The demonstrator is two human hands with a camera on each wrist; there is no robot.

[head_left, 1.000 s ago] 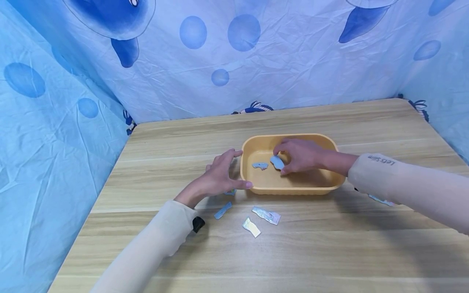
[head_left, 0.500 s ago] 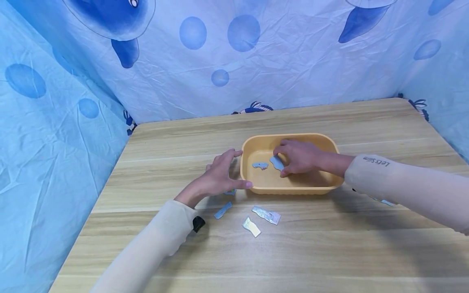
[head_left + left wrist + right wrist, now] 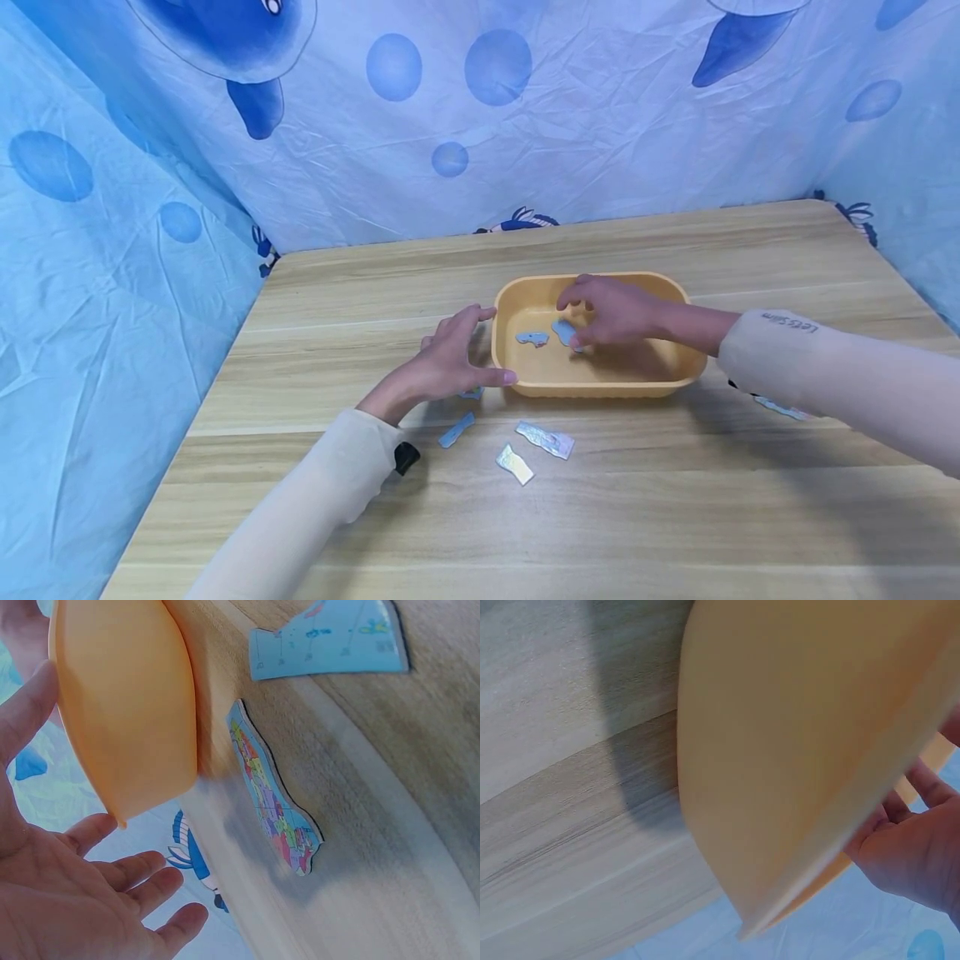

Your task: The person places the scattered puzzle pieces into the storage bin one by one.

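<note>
A yellow-orange plastic tray [image 3: 600, 390] stands on the table. My left hand [image 3: 448, 358] spans its left end with spread, extended fingers, thumb and a fingertip touching the rim. Inside the tray my right hand [image 3: 618, 311] hovers with its index finger raised; its thumb overlaps a light blue puzzle piece [image 3: 562, 328]. Whether the thumb touches that piece I cannot tell. A second puzzle piece [image 3: 532, 338] lies to its left on the tray floor. In the right wrist view, the tray wall [image 3: 802, 750] hides most of the work, and the right hand [image 3: 919, 851] shows only partly.
In front of the tray lie a narrow blue piece [image 3: 457, 431], a long shiny piece [image 3: 546, 439] and a pale glinting piece [image 3: 515, 465]. A colourful map piece [image 3: 274, 799] sits beside the left hand. Another piece [image 3: 780, 407] is partly under the right sleeve.
My right index finger has lifted away from the light blue piece, and the hand has opened wider. The piece stays at about the same spot in the tray. My left hand has not moved.
</note>
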